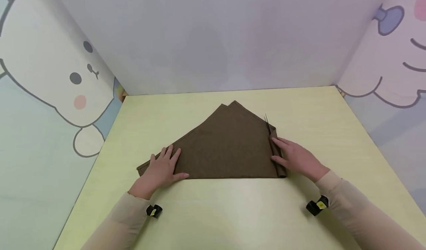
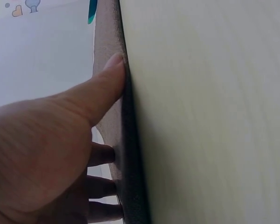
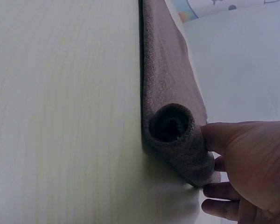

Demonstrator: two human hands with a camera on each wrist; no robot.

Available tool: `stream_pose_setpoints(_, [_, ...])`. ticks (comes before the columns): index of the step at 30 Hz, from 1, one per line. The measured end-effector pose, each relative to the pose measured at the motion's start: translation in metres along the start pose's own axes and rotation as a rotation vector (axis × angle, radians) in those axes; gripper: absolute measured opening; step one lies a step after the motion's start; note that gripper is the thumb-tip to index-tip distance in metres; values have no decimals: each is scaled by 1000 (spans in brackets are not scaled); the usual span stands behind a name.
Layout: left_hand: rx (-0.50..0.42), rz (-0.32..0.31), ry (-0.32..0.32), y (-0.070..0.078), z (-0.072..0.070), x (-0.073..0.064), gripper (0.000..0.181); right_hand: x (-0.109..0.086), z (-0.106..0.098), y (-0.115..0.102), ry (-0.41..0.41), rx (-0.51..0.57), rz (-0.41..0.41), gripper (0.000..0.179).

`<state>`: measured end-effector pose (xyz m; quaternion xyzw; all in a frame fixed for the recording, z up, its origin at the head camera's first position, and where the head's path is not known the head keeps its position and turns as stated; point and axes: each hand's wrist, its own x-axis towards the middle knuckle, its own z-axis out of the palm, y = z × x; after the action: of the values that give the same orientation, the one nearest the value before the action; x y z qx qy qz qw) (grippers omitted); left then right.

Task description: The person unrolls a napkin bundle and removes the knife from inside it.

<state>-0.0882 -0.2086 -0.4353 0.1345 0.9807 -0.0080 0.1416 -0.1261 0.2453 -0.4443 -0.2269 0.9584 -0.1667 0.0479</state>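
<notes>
A brown cloth (image 1: 223, 146) lies folded on the table, its straight edge toward me and two peaks at the back. My left hand (image 1: 159, 172) rests flat on its left end, fingers spread, thumb along the near edge. The right end is turned into a narrow roll (image 3: 182, 144), whose spiral end shows in the right wrist view. My right hand (image 1: 297, 157) lies over this roll, thumb and fingertips touching it. A thin, dark, pointed thing (image 1: 267, 123) sticks out from the roll's far end; the cloth hides the rest of it.
The pale wood-grain table (image 1: 213, 213) runs back to a plain white wall panel (image 1: 206, 39). Side panels with cartoon animals (image 1: 56, 76) stand to the left and right. A small black camera (image 1: 317, 205) is worn on each wrist.
</notes>
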Motion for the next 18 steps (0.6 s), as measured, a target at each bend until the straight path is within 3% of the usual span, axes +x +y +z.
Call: stream_pose_setpoints(18, [-20, 9, 18, -3, 2, 1, 99, -2, 3, 11, -42, 101, 35, 68])
